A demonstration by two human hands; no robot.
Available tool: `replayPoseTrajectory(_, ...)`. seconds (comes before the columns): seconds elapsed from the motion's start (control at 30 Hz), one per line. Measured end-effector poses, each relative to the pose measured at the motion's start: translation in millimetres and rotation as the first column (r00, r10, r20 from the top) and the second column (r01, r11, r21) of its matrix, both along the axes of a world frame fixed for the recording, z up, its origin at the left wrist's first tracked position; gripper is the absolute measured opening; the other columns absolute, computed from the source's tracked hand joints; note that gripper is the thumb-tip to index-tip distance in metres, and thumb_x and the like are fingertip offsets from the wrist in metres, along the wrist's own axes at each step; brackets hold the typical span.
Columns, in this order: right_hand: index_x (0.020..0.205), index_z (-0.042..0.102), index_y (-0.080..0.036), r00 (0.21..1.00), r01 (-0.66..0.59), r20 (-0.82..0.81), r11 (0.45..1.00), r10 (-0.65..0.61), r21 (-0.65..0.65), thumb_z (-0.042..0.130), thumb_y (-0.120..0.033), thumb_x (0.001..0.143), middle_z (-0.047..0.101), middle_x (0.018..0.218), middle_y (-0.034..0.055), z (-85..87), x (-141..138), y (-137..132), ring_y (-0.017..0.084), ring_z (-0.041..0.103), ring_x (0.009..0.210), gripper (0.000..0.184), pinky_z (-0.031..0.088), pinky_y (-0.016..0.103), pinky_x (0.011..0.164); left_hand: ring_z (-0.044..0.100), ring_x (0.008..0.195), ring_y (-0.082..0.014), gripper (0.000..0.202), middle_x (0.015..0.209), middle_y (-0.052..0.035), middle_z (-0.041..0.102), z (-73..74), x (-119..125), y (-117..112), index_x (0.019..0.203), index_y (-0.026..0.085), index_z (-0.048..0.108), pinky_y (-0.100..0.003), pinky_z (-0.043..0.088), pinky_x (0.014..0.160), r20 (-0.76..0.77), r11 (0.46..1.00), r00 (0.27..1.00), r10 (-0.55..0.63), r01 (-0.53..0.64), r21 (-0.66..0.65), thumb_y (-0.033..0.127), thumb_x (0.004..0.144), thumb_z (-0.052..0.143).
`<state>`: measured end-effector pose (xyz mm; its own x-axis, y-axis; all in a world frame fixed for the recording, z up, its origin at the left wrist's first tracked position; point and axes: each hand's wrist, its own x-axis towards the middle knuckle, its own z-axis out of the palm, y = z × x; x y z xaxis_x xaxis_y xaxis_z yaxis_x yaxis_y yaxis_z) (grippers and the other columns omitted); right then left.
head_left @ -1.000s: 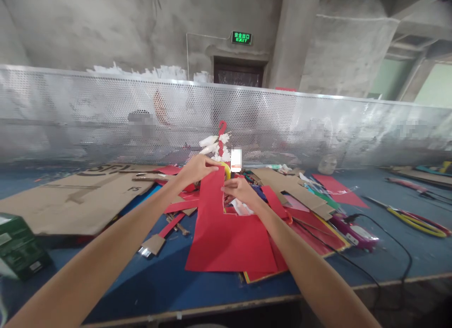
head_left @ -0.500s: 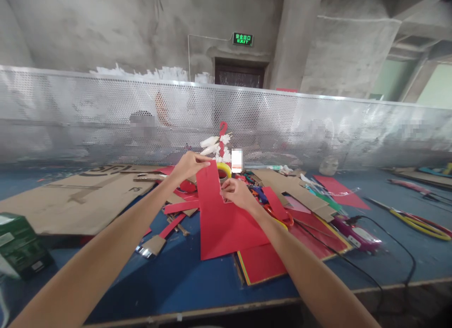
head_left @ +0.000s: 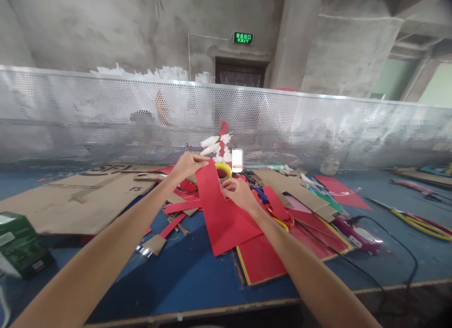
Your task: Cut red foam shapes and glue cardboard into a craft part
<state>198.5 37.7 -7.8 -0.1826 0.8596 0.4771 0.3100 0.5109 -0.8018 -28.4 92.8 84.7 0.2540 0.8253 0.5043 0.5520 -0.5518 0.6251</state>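
Note:
A sheet of red paper (head_left: 226, 226) hangs tilted between my hands, above the blue table, with a strip-like part cut or torn out along its upper right edge. My left hand (head_left: 190, 167) pinches its top left corner between thumb and fingers. Closed on the inner edge, at the notch, is my right hand (head_left: 237, 192); its fingertips partly hide that spot. Just behind the paper lies a roll of yellow tape (head_left: 226, 168). Beyond it stand white flowers (head_left: 215, 146) with a red looped strip (head_left: 223, 127).
Flattened cardboard (head_left: 81, 200) covers the left side, near a green box (head_left: 23, 245). More red sheets (head_left: 264, 266) lie at the right, with a purple corded device (head_left: 360, 233) and yellow-handled scissors (head_left: 416, 222). A perforated metal screen (head_left: 106, 116) closes off the back.
The lower part of the red paper has swung to the right and tilted. Both hands keep their hold and have hardly moved.

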Motion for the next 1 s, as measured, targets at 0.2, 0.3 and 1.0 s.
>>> replayPoseTrajectory(0.2, 0.093, 0.077, -0.02, 0.997, 0.071, -0.018, 0.997, -0.07, 0.042, 0.064, -0.025, 0.083, 0.079, 0.086, 0.0056, 3.1, -1.4, -3.0, 0.022, 0.075, 0.075, 0.018, 0.058, 0.03, 0.068, 0.072, 0.1, -0.0274, 0.039, 0.11, -0.0096, 0.079, -2.1, -1.8, 1.4, 0.108, 0.019, 0.081, -0.032, 0.054, 0.078, 0.095, 1.0, 0.995, -0.011, 0.012, -0.01, 0.041, 0.077, 0.072)
replayPoseTrajectory(0.3, 0.093, 0.079, -0.022, 0.997, 0.076, -0.016, 0.995, -0.075, 0.061, 0.064, -0.025, 0.083, 0.08, 0.094, 0.0053, 4.4, -1.6, -4.1, 0.024, 0.076, 0.085, 0.019, 0.06, 0.032, 0.073, 0.073, 0.098, -0.027, 0.039, 0.11, -0.0093, 0.079, -3.5, -1.6, 1.7, 0.108, 0.02, 0.081, -0.032, 0.054, 0.08, 0.126, 1.0, 0.992, -0.014, 0.016, -0.015, 0.041, 0.076, 0.074)
replayPoseTrajectory(1.0, 0.103, 0.076, -0.021, 0.998, 0.066, 0.017, 0.996, -0.067, 0.052, 0.072, -0.028, 0.081, 0.079, 0.084, 0.0044, -3.3, 1.3, 3.6, 0.022, 0.075, 0.077, 0.023, 0.058, 0.033, 0.077, 0.073, 0.101, -0.0266, 0.038, 0.11, -0.0088, 0.079, -4.0, -0.1, 2.6, 0.107, 0.02, 0.081, -0.03, 0.054, 0.08, 0.171, 1.0, 0.985, -0.002, 0.006, -0.025, 0.041, 0.076, 0.075)
